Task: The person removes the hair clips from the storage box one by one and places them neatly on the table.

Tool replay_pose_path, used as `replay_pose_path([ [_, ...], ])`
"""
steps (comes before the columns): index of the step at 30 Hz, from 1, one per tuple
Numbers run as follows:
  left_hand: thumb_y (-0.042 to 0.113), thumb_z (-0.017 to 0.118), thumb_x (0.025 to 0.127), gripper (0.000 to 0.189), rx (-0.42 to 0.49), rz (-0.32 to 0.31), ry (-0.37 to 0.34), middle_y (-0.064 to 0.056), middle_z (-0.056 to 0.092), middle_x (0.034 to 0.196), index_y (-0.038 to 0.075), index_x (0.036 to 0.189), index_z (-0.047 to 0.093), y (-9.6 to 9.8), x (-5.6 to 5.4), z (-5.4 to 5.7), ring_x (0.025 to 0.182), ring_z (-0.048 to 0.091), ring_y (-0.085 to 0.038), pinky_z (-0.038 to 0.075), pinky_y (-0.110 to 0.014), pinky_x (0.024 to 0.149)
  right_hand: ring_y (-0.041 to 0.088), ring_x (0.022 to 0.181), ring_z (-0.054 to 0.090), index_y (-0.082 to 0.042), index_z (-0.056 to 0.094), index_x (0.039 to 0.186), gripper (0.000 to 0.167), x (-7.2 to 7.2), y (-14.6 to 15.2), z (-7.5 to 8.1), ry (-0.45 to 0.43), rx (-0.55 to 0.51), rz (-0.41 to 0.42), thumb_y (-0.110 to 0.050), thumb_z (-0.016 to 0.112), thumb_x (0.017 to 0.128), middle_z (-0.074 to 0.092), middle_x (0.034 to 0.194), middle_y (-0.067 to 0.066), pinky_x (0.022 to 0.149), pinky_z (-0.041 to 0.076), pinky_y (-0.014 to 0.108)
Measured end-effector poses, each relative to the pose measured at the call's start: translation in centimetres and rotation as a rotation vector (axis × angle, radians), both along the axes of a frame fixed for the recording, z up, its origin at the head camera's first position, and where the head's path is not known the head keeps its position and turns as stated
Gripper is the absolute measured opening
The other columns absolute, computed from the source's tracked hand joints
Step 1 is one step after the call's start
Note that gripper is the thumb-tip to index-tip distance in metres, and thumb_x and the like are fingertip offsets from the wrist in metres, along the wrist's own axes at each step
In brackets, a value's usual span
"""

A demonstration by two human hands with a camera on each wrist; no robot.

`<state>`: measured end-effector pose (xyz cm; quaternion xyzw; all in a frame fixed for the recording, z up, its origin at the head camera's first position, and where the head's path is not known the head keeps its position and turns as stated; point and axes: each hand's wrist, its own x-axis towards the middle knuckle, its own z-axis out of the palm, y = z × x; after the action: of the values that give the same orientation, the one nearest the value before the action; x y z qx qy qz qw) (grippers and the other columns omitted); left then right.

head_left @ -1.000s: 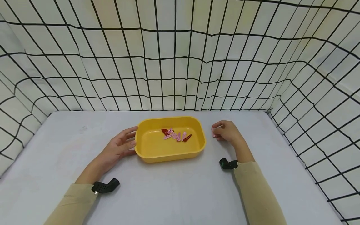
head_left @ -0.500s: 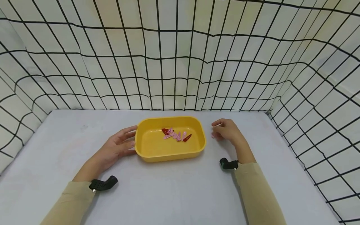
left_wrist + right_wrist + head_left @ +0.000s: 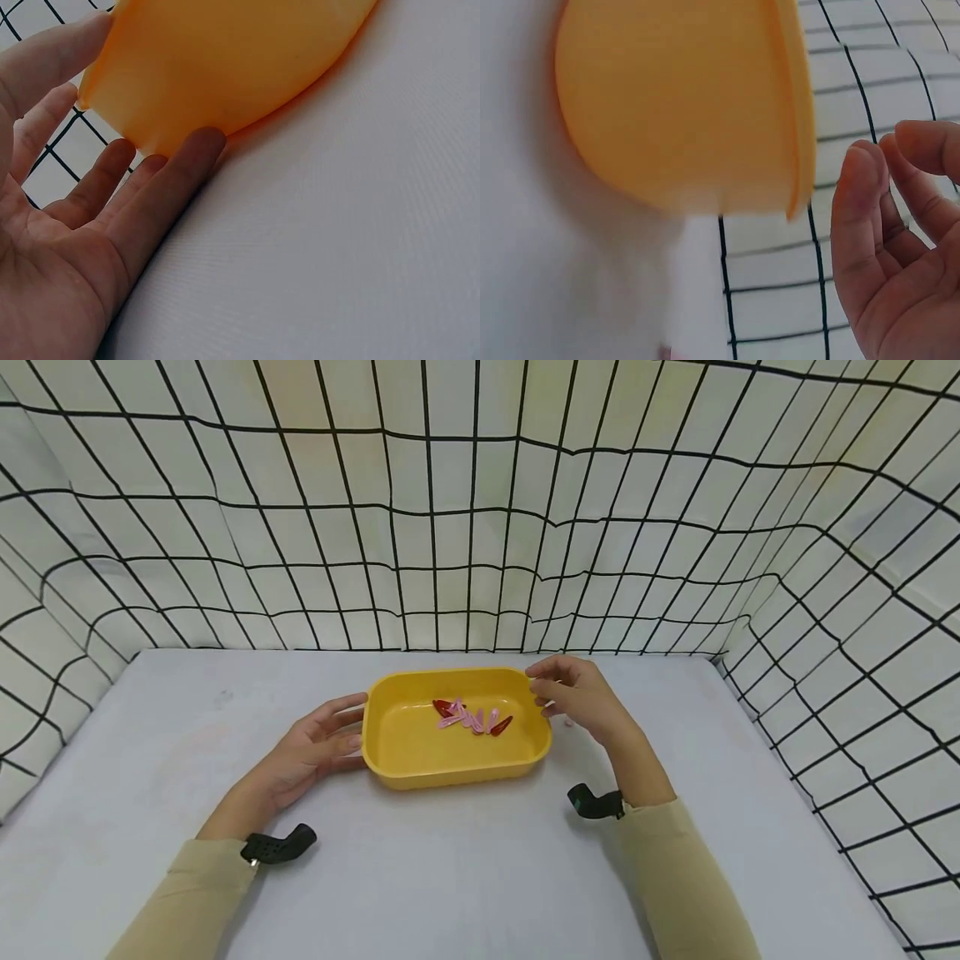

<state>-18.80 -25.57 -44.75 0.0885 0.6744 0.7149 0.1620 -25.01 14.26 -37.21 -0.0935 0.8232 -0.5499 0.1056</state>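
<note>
A yellow plastic tray (image 3: 412, 756) stands on the table with several pink snap hair clips (image 3: 477, 722) and a few red hair clips (image 3: 501, 726) in a loose row inside. My left hand (image 3: 315, 745) rests its spread, nearly straight fingers against the tray's left end; in the left wrist view the fingertips (image 3: 204, 142) touch its wall. At the tray's right end is my right hand (image 3: 576, 695), fingers loosely bent, right by the rim; in the right wrist view nothing shows between them. A small pink piece (image 3: 567, 722) lies on the table below that hand.
White cloth covers the table (image 3: 450, 877). Black wire grid (image 3: 472, 560) rises behind it and along both sides, with white sheeting behind. Each wrist wears a small black camera, such as the left camera (image 3: 279, 845).
My right hand has let go of the small pink piece on the table and moved left and away from me to the tray's right rim. The left hand stays at the tray.
</note>
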Motion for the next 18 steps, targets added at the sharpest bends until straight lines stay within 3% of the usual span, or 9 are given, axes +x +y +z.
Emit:
replay_pose_path([
  [9, 0.011, 0.059, 0.101, 0.061, -0.015, 0.010, 0.007, -0.018, 0.025, 0.160, 0.019, 0.155, 0.033, 0.1, 0.1, -0.2, 0.122, 0.060, -0.018, 0.057, -0.037, 0.095, 0.038, 0.096, 0.066, -0.008, 0.067, 0.117, 0.023, 1.2, -3.7, -0.4, 0.033, 0.058, 0.169, -0.016, 0.064, 0.096, 0.066, 0.112, 0.011, 0.076, 0.063, 0.039],
  [12, 0.013, 0.060, 0.100, 0.061, -0.020, 0.012, 0.005, -0.018, 0.025, 0.160, 0.019, 0.155, 0.033, 0.1, 0.1, -0.1, 0.121, 0.061, -0.017, 0.057, -0.037, 0.095, 0.033, 0.090, 0.070, -0.006, 0.066, 0.120, 0.026, 1.1, -4.5, -0.7, 0.058, 0.168, 0.179, -0.016, 0.063, 0.095, 0.068, 0.104, 0.009, 0.076, 0.062, 0.038],
  [18, 0.012, 0.060, 0.100, 0.061, -0.015, 0.012, 0.008, -0.018, 0.025, 0.160, 0.019, 0.155, 0.032, 0.1, 0.0, -0.2, 0.121, 0.061, -0.017, 0.057, -0.037, 0.095, 0.018, 0.094, 0.063, -0.013, 0.068, 0.121, 0.027, 1.5, -6.4, -0.8, 0.089, 0.522, 0.222, -0.024, 0.063, 0.096, 0.070, 0.103, 0.002, 0.080, 0.055, 0.032],
])
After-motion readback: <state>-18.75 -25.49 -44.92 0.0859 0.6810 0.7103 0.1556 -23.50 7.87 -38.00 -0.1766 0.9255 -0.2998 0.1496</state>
